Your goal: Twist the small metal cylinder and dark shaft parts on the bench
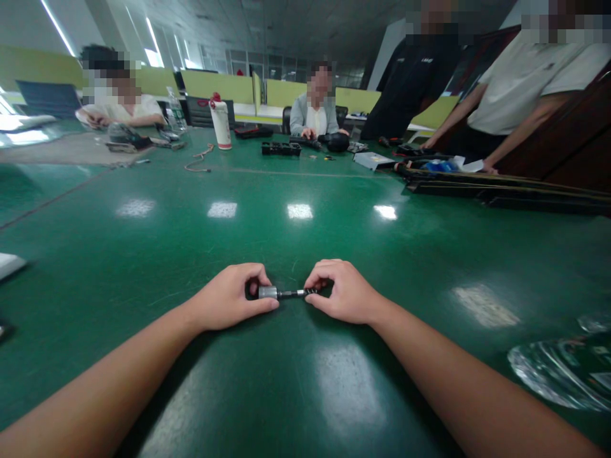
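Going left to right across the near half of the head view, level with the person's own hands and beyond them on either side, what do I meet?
White object at the left edge → left hand → grey metal cylinder → thin rod → right hand → clear plastic bottle.

My left hand (231, 297) and right hand (347, 294) are bare — rounded across the backs, narrowing at the wrists. My forearms (128, 359) are bare too — smooth and slender, broader toward the view's lower corners.
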Demonstrator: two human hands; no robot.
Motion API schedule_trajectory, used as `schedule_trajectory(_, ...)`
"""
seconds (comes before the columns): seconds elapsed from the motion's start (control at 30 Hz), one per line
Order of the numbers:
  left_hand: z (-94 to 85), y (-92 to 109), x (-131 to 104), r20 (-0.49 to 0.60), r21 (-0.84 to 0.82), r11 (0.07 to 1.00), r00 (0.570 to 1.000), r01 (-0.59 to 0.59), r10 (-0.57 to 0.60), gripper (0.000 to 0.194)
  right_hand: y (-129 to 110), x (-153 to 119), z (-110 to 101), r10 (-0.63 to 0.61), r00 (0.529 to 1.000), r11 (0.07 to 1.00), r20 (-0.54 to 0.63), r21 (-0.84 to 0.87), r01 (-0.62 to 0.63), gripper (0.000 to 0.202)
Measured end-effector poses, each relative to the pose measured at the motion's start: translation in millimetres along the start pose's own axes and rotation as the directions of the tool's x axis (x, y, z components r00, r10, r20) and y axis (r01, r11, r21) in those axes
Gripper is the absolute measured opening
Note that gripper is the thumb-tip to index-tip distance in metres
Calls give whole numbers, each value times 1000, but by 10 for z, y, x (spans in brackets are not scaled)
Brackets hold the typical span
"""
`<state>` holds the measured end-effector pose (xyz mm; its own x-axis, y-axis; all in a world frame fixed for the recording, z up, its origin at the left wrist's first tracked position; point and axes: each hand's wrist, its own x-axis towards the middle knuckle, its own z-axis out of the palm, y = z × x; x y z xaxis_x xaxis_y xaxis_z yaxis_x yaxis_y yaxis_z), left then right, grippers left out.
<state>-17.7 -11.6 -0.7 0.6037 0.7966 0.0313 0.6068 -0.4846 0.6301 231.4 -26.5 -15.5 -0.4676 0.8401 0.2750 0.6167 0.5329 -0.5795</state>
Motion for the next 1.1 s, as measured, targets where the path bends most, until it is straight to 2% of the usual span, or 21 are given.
schedule_trajectory(0.13, -3, -10, -9, 12, -4, 1000, 1000, 4, -3, 28, -12, 10, 35, -52, 999, 998, 1, 39, 52, 8)
schedule_trajectory(0.33, -5, -15, -6, 30, -7, 1000, 999, -30, 30, 27, -72, -9, 79, -116, 993, 985, -2, 126, 115, 32)
schedule_trajectory(0.43, -3, -9, -11, 50, 8, 999, 997, -52, 52, 27, -100, -19, 102, -159, 987, 976, 31, 155, 152, 34)
schedule_trajectory(0.67, 5, 5, -4, 55, 31, 998, 997, -46, 44, 28, -106, -19, 127, -90, 996, 964, 23, 252, 81, 43)
schedule_trajectory(0.77, 8, 6, 3, 51, 31, 999, 998, -34, 32, 28, -111, -18, 118, -90, 996, 970, 25, 229, 82, 40)
schedule_trajectory(0.9, 5, 6, 1, 47, 39, 999, 999, -21, 19, 30, -126, -8, 122, -88, 996, 984, 32, 159, 82, 28)
schedule_trajectory(1.1, 1, 12, 2, 52, 35, 999, 998, -27, 25, 29, -133, 1, 127, -78, 996, 987, 40, 145, 71, 25)
